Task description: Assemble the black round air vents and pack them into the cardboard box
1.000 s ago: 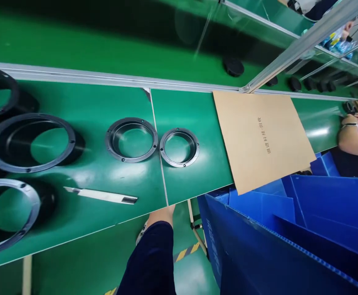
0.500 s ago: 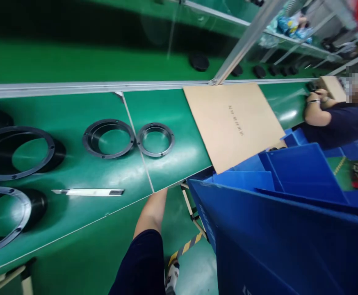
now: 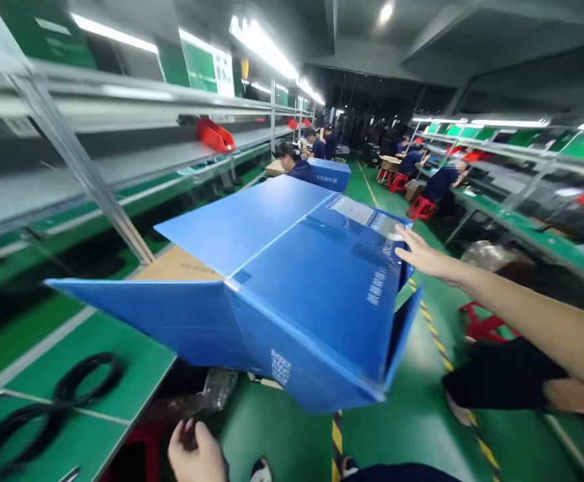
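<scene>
A large blue corrugated plastic box (image 3: 316,268) with flaps spread out fills the middle of the view, tilted beside the green bench. At its far right end, my right hand (image 3: 419,254) grips the edge, fingertips over the rim; part of the grasp is hidden. Low in the view, my left hand (image 3: 197,454) is apart from the box, its fingers loosely curled with a gap to the thumb and nothing seen in it. Behind the blue flaps shows part of a brown cardboard sheet (image 3: 184,264).
Black rings (image 3: 88,378), blurred, lie on the green bench (image 3: 141,388) at lower left. Metal shelving (image 3: 85,154) rises behind it. A red stool (image 3: 487,321) stands at right. A person's dark-clothed leg (image 3: 502,375) is close by. Several workers sit farther off.
My view has swung up and right along the aisle. The blue box now stands higher and more central, with my right hand on its end. My left hand shows lower down.
</scene>
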Demonstrator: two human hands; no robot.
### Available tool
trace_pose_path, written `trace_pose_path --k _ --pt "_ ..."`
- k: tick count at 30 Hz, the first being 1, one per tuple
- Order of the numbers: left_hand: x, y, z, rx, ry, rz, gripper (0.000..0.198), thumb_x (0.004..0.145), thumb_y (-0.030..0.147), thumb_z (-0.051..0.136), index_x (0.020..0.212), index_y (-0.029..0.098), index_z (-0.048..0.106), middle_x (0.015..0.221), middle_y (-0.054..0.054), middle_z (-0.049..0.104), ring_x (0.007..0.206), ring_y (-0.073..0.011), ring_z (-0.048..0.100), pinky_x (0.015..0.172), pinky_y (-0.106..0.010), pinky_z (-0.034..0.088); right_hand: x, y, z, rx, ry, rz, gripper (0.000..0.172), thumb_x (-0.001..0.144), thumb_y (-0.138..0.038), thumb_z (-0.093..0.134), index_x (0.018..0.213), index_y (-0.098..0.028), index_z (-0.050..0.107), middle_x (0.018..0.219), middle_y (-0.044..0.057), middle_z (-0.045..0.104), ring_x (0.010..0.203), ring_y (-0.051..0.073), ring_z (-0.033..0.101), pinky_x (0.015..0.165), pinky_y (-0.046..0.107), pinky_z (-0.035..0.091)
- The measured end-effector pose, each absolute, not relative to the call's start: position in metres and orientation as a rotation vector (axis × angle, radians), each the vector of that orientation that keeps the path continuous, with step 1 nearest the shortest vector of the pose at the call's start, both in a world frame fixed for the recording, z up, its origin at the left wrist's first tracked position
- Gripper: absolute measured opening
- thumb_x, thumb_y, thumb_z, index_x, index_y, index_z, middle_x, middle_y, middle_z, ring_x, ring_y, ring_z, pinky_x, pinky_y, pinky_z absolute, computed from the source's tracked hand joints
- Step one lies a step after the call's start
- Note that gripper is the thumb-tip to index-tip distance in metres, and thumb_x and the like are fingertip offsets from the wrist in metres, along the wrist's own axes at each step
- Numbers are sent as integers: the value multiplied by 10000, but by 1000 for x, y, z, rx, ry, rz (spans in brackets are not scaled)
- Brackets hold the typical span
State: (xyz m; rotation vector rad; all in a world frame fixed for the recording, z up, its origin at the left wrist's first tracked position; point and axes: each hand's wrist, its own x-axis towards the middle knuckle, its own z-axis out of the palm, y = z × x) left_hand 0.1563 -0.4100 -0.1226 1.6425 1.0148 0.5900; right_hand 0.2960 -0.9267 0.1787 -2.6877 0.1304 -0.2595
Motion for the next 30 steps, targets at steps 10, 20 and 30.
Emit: trace_pose_path --k 10,20,30 --pt "88 -691 182 2439 -708 1030 593 972 339 580 1531 219 424 1516 -167 530 1426 -329 495 1167 -531 431 263 -1048 116 -1761 -191 -188 870 817 -376 700 1605 -267 346 1574 131 485 1403 317 524 1140 538 473" --pt "105 -765 170 2589 -968 516 360 1019 388 493 1240 176 681 1038 -91 778 991 -221 721 1069 -422 498 210 -1135 123 -2376 -56 -933 537 1008 -427 596 1405 -65 604 1556 233 475 1501 332 373 1258 591 123" --pt "83 -764 216 2704 -505 -546 411 973 506 542 770 190 708 748 -29 699 719 -147 625 695 -249 485 132 -977 -17 -2218 -659 -67 303 977 -152 526 1222 -147 703 1250 176 719 1225 279 657 1097 452 500"
